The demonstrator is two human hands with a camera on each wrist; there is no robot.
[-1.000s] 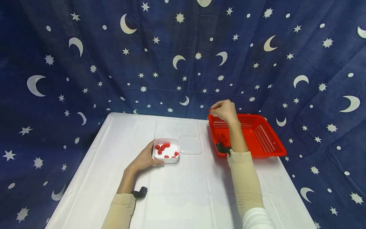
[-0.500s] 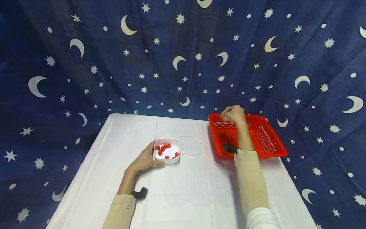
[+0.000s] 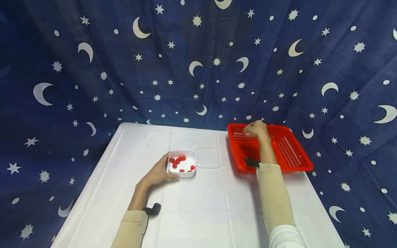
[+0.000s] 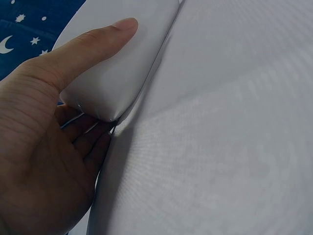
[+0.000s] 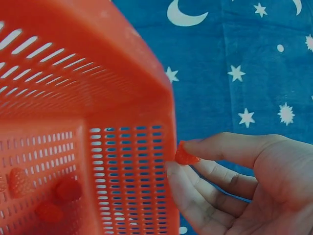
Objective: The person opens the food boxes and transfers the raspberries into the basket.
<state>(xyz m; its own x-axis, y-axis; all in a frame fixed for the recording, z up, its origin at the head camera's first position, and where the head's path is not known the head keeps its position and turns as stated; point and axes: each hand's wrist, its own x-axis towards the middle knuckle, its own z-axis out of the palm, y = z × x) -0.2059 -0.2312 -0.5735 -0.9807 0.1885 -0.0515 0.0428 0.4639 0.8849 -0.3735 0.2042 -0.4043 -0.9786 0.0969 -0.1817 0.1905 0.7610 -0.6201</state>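
Note:
My left hand (image 3: 157, 171) grips a small white square container (image 3: 182, 175) from its left side. In the left wrist view its thumb (image 4: 105, 41) lies along the container's wall, with the other fingers curled at the far side. Several red raspberries (image 3: 174, 165) lie inside the container. Over the back left part of a red plastic basket (image 3: 305, 159) is my right hand (image 3: 257, 129). The right wrist view shows it pinching one raspberry (image 5: 186, 154) between thumb and fingertips, close to the basket's rim. More raspberries (image 5: 19, 182) rest in the basket's bottom.
A clear flat lid (image 3: 207, 158) lies on the white tablecloth (image 3: 192, 217), between the container and the basket. Behind the table hangs a dark blue curtain (image 3: 173, 55) with moons and stars. The basket stands by the table's right edge.
My right hand has moved right and downward from the basket's back left corner to over its interior, carrying the raspberry. The left hand and the container have stayed in place.

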